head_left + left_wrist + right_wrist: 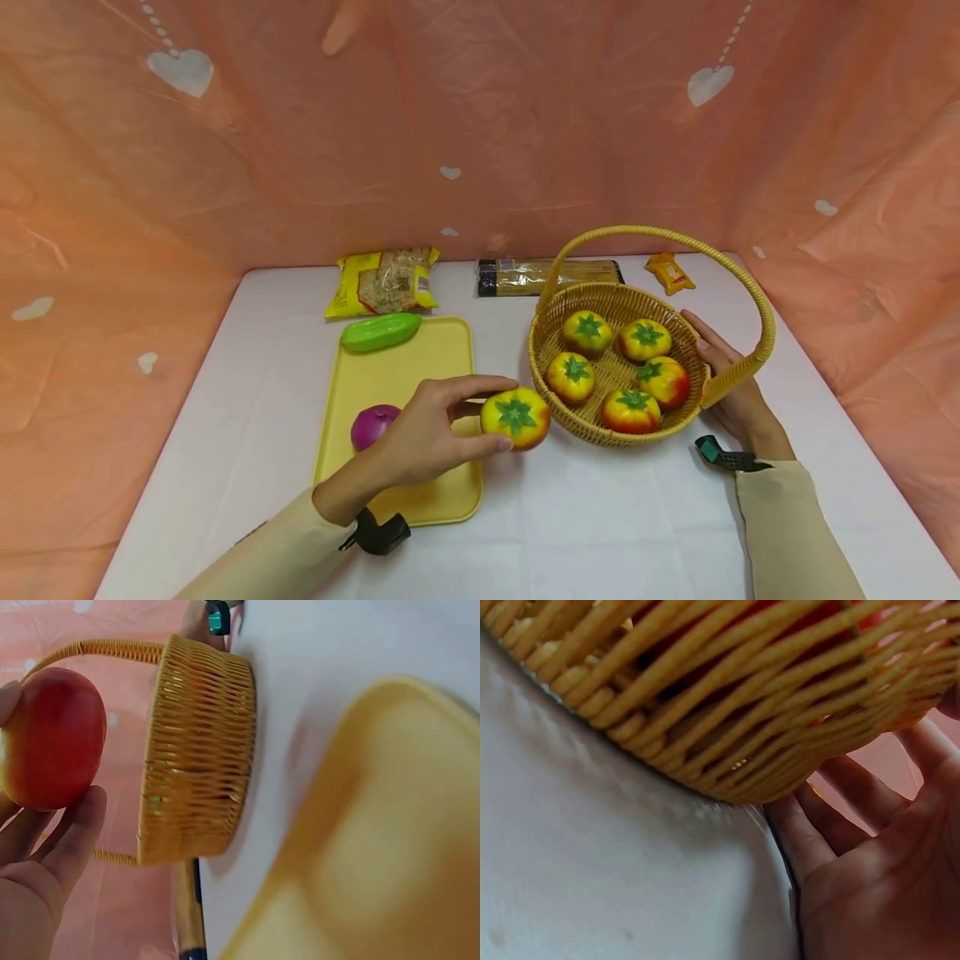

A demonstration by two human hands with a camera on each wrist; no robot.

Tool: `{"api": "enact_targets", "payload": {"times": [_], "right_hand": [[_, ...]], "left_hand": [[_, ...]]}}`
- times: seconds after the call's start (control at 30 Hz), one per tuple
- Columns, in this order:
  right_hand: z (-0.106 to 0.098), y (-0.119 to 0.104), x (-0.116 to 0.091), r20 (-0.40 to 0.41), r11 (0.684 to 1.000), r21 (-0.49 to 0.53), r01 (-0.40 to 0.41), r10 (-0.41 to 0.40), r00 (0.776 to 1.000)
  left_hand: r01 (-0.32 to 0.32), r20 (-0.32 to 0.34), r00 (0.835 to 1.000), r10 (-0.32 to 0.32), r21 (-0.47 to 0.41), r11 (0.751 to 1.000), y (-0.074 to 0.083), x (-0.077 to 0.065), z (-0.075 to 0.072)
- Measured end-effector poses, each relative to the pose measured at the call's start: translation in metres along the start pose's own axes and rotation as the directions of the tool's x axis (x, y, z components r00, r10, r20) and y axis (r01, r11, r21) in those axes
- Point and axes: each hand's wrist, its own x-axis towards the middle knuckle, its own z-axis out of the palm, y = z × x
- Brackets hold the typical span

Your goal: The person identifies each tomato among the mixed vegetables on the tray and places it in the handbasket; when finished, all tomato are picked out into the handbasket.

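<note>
My left hand (442, 425) holds a toy tomato (515, 417), yellow and red with a green star-shaped leaf on top, between thumb and fingers. It is raised just left of a wicker basket (583, 433). In the left wrist view the tomato (64, 739) shows its red underside. My right hand (731, 387) touches the basket's right wall, its fingers (802, 832) mostly straight against the weave in the right wrist view. Inside the basket lie several more toy tomatoes (632, 411), and its tall handle (660, 233) arches over them.
Left of the basket lies a yellow tray (442, 350) with a green toy vegetable (381, 332) and a purple toy onion (372, 425), partly behind my left hand. Along the back are a yellow food bag (382, 283), a pack of noodles (555, 277) and a small orange packet (670, 273).
</note>
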Motion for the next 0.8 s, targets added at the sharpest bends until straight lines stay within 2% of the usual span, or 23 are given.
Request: {"api": "enact_targets", "payload": {"times": [0.17,0.33,0.57,0.8], "right_hand": [[0.000,-0.001,0.000,-0.001,1.000,0.013,-0.009,0.009,1.000],[0.000,-0.001,0.000,0.002,1.000,0.015,-0.010,0.010,1.000],[0.000,-0.001,-0.001,-0.004,1.000,0.018,0.008,-0.008,1.000],[0.001,-0.001,-0.001,-0.008,1.000,0.020,-0.001,0.001,1.000]], "left_hand": [[-0.057,0.019,0.998,0.058,-0.015,0.998,0.005,0.024,0.007],[-0.073,0.052,0.996,0.073,-0.002,0.997,0.007,0.047,0.013],[-0.048,0.140,0.990,0.033,0.106,0.993,0.005,0.080,0.022],[-0.052,0.272,0.962,-0.011,0.224,0.973,0.002,0.109,0.030]]}}
